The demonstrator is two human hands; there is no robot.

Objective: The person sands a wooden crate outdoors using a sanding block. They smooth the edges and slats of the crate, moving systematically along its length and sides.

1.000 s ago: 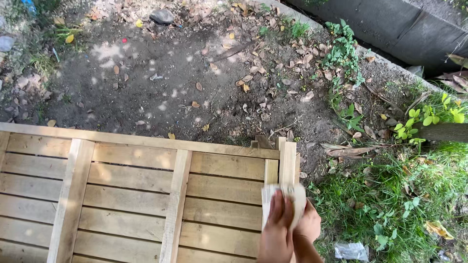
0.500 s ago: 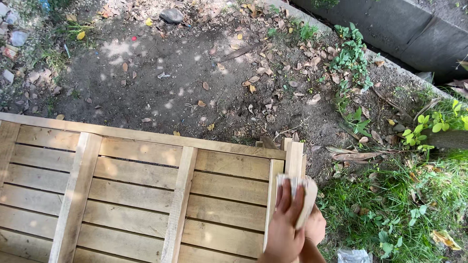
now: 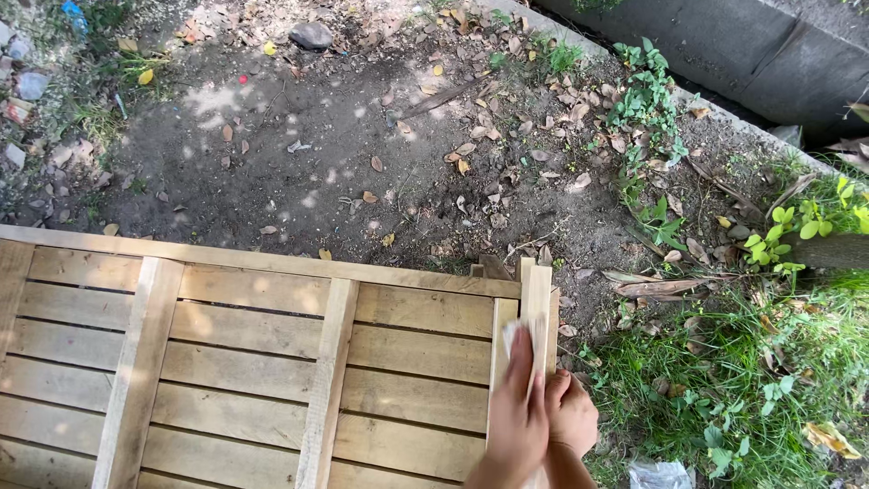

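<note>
Pale cloth [image 3: 516, 337] under left hand [image 3: 514, 418]; right hand [image 3: 570, 412] beside.

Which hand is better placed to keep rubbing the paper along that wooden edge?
Probably the left hand: it lies flat on the paper, pressing it on the post. The right hand is curled at the post's outer side, off the paper.
</note>
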